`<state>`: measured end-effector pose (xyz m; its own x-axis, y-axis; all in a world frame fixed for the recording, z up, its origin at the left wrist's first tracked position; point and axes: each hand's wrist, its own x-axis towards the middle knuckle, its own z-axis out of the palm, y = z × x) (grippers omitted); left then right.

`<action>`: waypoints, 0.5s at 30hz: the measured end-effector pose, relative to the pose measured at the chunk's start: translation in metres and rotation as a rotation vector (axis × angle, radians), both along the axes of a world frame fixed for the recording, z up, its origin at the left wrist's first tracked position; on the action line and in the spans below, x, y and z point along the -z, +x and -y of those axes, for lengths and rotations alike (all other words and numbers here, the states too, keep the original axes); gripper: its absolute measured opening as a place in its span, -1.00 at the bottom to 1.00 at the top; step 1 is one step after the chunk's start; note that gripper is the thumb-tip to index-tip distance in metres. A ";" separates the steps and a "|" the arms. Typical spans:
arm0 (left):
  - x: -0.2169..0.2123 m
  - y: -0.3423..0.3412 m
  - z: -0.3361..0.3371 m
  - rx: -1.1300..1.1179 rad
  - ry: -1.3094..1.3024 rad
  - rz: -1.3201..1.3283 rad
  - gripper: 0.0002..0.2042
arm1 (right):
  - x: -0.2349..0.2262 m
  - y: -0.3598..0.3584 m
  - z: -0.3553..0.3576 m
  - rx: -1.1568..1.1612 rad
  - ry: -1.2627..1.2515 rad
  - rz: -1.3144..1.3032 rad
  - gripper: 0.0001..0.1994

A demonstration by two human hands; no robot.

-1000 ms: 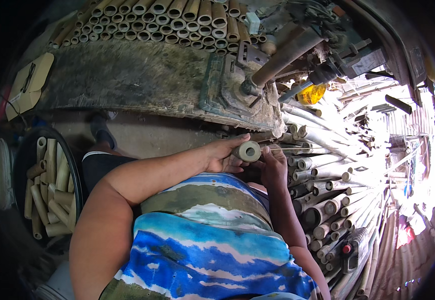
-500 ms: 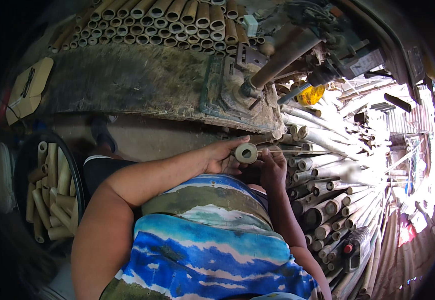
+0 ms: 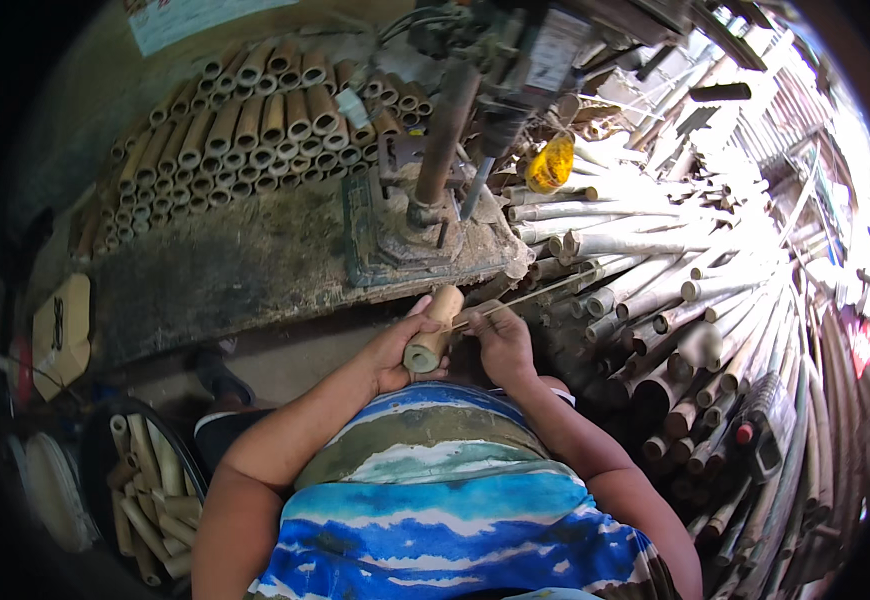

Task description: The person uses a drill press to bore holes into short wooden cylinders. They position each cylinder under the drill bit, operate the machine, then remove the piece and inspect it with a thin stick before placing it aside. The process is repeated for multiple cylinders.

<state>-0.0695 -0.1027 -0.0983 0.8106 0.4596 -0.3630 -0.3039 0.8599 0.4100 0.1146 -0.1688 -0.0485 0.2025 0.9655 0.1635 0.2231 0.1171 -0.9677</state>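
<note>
In my left hand (image 3: 393, 352) is a short bamboo tube (image 3: 443, 308), with the fingers wrapped round its side. The tube stands tilted, and its pale near end shows a round hole. My right hand (image 3: 505, 345) is closed on a thin, light stick (image 3: 545, 290). One end of that stick reaches the side of the tube; the other runs off up to the right. Whether the stick touches the tube is too small to tell. Both hands are over my lap, just in front of the workbench (image 3: 245, 250).
A drill press (image 3: 445, 150) stands at the bench's right end. Cut bamboo tubes (image 3: 225, 130) are stacked behind. Long bamboo poles (image 3: 635, 240) spread across the right. A dark tub (image 3: 195, 470) of tube pieces sits lower left, below an open cardboard box (image 3: 63, 335).
The view has shifted, so more of the bench and stack shows. The bamboo tube has turned from end-on to showing its length. Both hands keep their hold.
</note>
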 end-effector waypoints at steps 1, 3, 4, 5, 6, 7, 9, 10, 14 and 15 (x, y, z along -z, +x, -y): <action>-0.001 -0.003 -0.001 -0.032 -0.002 -0.018 -0.13 | -0.005 0.002 -0.004 0.072 -0.030 -0.077 -0.90; -0.003 -0.015 -0.001 -0.107 0.008 -0.122 -0.10 | -0.025 0.028 -0.009 0.019 0.176 -0.372 -0.91; -0.004 -0.023 -0.001 -0.109 0.068 -0.108 -0.09 | -0.033 0.043 -0.011 0.023 0.213 -0.507 -0.92; -0.005 -0.032 0.000 -0.109 0.127 -0.132 -0.09 | -0.040 0.058 -0.017 0.097 0.186 -0.450 -0.92; -0.005 -0.041 0.000 -0.106 0.203 -0.176 -0.08 | -0.043 0.074 -0.023 0.074 0.249 -0.407 -0.92; -0.004 -0.052 0.001 -0.117 0.260 -0.165 -0.04 | -0.041 0.089 -0.028 0.164 0.120 -0.463 -0.92; 0.005 -0.072 0.007 -0.233 0.324 -0.283 -0.07 | -0.024 0.117 -0.039 0.135 0.024 -0.572 -0.92; 0.011 -0.086 0.009 -0.298 0.418 -0.258 -0.09 | -0.009 0.129 -0.043 0.216 -0.037 -0.497 -0.92; 0.051 -0.148 0.007 -0.454 0.550 -0.448 -0.40 | 0.059 0.159 -0.066 0.424 -0.201 -0.086 -0.89; 0.063 -0.164 0.007 -0.492 0.560 -0.530 -0.42 | 0.073 0.160 -0.073 0.412 -0.118 -0.125 -0.86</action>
